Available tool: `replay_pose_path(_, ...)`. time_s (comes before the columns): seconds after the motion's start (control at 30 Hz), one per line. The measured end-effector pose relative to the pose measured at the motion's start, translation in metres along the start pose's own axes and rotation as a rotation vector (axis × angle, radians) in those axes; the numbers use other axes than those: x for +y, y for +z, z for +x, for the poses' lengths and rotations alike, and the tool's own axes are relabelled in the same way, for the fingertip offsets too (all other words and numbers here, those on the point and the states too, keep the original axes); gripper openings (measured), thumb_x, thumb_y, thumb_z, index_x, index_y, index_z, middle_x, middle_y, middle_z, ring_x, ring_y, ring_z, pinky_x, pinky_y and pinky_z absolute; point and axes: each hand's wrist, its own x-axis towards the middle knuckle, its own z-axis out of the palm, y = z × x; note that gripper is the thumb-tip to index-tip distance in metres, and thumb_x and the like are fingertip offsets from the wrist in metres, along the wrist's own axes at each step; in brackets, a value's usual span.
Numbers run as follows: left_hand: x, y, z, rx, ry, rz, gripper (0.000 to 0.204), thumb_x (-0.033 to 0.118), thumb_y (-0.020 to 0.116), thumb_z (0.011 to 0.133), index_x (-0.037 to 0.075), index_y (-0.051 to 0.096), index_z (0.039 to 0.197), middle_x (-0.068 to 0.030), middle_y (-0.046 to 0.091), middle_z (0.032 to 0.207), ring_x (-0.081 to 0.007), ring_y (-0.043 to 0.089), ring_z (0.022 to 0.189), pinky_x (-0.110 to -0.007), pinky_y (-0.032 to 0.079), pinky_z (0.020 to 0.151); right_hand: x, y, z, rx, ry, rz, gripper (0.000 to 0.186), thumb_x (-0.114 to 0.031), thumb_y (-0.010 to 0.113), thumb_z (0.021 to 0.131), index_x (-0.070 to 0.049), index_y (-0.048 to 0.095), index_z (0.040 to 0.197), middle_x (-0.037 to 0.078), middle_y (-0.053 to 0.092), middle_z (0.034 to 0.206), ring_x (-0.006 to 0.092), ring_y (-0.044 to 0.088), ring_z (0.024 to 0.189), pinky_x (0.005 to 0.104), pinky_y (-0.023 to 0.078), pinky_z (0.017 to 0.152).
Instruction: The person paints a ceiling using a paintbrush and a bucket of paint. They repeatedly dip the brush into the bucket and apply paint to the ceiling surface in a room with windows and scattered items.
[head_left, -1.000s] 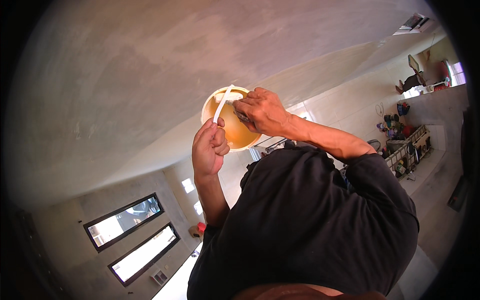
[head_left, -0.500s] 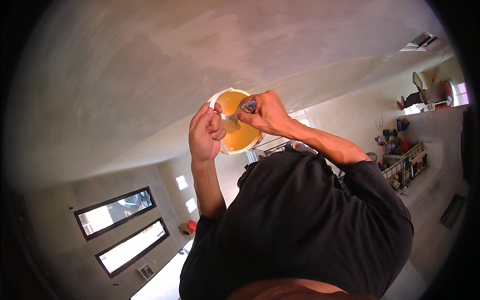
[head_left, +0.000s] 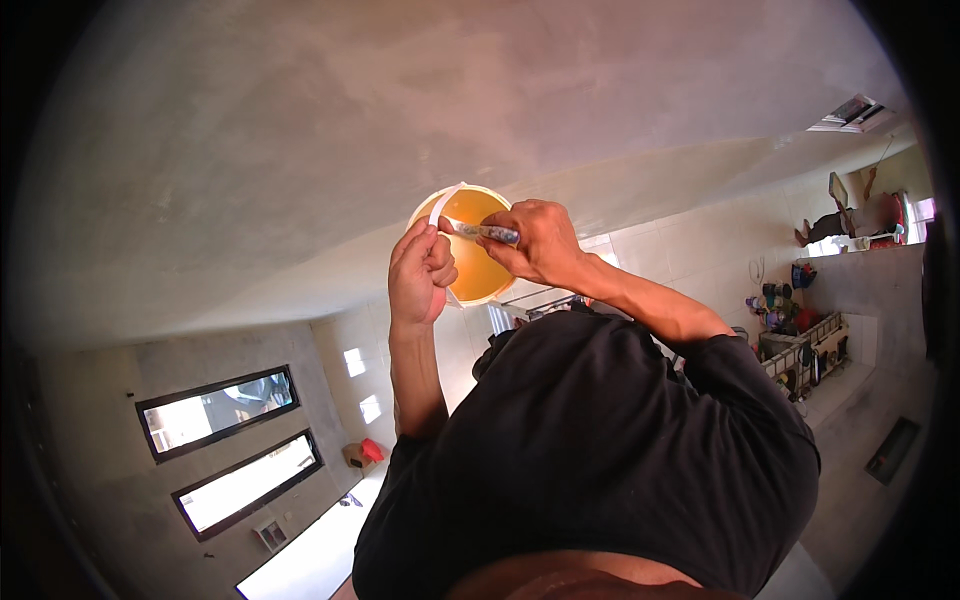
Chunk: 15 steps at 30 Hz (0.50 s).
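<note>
A round bucket point(head_left: 482, 275) with a yellow-orange inside and a pale rim hangs in front of me, close to the grey wall. My left hand point(head_left: 420, 278) is closed around its white handle point(head_left: 437, 208) on the left side. Over the bucket's right rim, my right hand point(head_left: 545, 242) grips a paintbrush point(head_left: 490, 232) by its paint-spotted handle. The brush lies across the bucket's opening with its head pointing left, near my left fingers. Its bristles are hard to make out.
A broad grey plastered wall point(head_left: 280, 150) spans the top of the view. Two narrow windows point(head_left: 245, 480) are at lower left. To the right stand a ladder-like rack point(head_left: 805, 355) and several containers point(head_left: 775, 300). Another person point(head_left: 860, 220) is far right.
The brush has come up from inside the bucket and tilted, so more of its handle shows. My right hand has shifted slightly right and down, my left hand slightly right.
</note>
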Motion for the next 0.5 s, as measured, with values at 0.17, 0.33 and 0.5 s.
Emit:
replay_pose_path(0.17, -0.001, -0.004, 0.001, 0.015, -0.008, -0.015, 0.018, 0.016, 0.038, 0.101, 0.002, 0.050, 0.102, 0.0064, 0.026, 0.056, -0.0041, 0.019, 0.041, -0.023, 0.016, 0.040, 0.013, 0.001, 0.000, 0.080, -0.242, -0.116, 0.018, -0.013, 0.075, 0.072, -0.005, 0.069, 0.087, 0.009, 0.063, 0.069, 0.0272, 0.061, 0.062, 0.0376, 0.047, 0.059)
replay_pose_path(0.33, 0.002, -0.007, 0.005, 0.044, 0.007, -0.051, 0.019, 0.018, 0.040, 0.102, 0.003, 0.051, 0.102, 0.0072, 0.026, 0.055, -0.0033, 0.019, 0.041, -0.022, 0.016, 0.040, 0.006, -0.032, -0.002, 0.072, 0.004, 0.077, 0.018, -0.019, 0.074, 0.077, -0.004, 0.073, 0.087, 0.014, 0.067, 0.072, 0.0293, 0.063, 0.063, 0.0376, 0.048, 0.058)
replay_pose_path(0.5, 0.004, -0.014, -0.001, 0.095, 0.047, -0.097, 0.018, 0.016, 0.039, 0.101, 0.003, 0.052, 0.103, 0.0064, 0.025, 0.056, -0.0037, 0.018, 0.042, -0.023, 0.016, 0.040, 0.005, -0.097, 0.001, 0.152, 0.454, 0.461, 0.023, -0.022, 0.076, 0.083, -0.003, 0.075, 0.096, 0.002, 0.066, 0.069, 0.0079, 0.055, 0.062, 0.0257, 0.043, 0.055)
